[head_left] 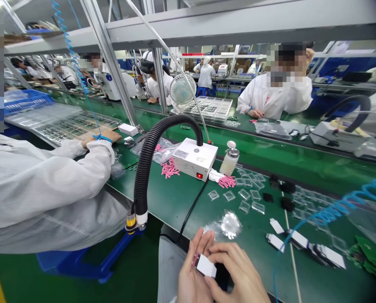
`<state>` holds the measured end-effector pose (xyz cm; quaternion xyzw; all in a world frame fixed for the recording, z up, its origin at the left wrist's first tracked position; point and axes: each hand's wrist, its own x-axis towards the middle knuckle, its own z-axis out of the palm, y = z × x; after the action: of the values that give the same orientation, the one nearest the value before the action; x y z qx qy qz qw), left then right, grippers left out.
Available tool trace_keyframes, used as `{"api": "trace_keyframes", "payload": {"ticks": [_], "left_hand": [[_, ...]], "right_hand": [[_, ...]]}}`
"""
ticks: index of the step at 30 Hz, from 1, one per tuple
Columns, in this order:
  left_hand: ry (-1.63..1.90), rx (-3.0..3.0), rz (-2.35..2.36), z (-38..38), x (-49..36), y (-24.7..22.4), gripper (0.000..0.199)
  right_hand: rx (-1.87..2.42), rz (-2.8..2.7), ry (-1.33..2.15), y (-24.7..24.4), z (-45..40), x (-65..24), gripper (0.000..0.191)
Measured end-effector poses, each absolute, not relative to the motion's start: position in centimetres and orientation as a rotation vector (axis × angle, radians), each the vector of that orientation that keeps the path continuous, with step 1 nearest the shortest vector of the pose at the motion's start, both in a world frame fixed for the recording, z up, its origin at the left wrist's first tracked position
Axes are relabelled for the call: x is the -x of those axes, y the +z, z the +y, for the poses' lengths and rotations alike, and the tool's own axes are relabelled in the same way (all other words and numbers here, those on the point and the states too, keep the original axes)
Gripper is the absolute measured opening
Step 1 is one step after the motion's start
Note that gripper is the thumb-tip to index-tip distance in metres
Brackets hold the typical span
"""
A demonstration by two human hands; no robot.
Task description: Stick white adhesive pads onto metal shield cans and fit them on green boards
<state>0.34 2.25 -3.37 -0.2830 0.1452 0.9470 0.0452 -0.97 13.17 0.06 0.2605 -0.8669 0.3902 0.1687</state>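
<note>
A long green bench [172, 206] runs across the view, with a co-worker's white sleeve [46, 185] along its left side. On the bench stand a white box [194, 160] fitted with a black ribbed hose [146, 168] and, just beside the box, a clear bottle [229, 163] with a metal top. Scattered clear plastic pieces [244, 194] lie to the right of the bottle. Pink strips [169, 169] lie loosely in front of the box. Similar white strips [301, 240] lie toward the right. A crumpled clear film [230, 224] lies near the bench edge. At that edge, the left hand [191, 277] and right hand [235, 273] hold a white strip [206, 266] between them. The fingers [229, 256] of both hands are closed on it; its pink-marked end points left.
</note>
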Motion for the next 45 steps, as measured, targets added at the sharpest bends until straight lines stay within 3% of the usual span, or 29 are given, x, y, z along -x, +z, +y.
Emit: {"api": "trace_keyframes", "payload": {"ticks": [7,19,37,42,45], "left_hand": [[2.902,0.913,0.627,2.9,-0.6,-2.2,0.032],[2.808,0.954,0.327,2.5,-0.4,-1.3,0.041],[2.819,0.996,0.354,2.9,-0.1,-0.7,0.040],[2.819,0.990,0.323,2.5,0.1,-0.8,0.039],[2.816,0.987,0.373,2.4,0.0,-1.1,0.033]], "right_hand": [[-0.753,-2.502,1.087,-0.2,13.4,1.0,0.026],[-0.699,-2.698,1.007,-0.3,13.1,0.4,0.016],[-0.741,-2.823,0.941,-1.0,13.8,0.1,0.015],[-0.732,-2.804,1.106,-0.6,14.1,0.2,0.015],[-0.606,-2.829,1.491,-0.1,15.0,0.6,0.016]]}}
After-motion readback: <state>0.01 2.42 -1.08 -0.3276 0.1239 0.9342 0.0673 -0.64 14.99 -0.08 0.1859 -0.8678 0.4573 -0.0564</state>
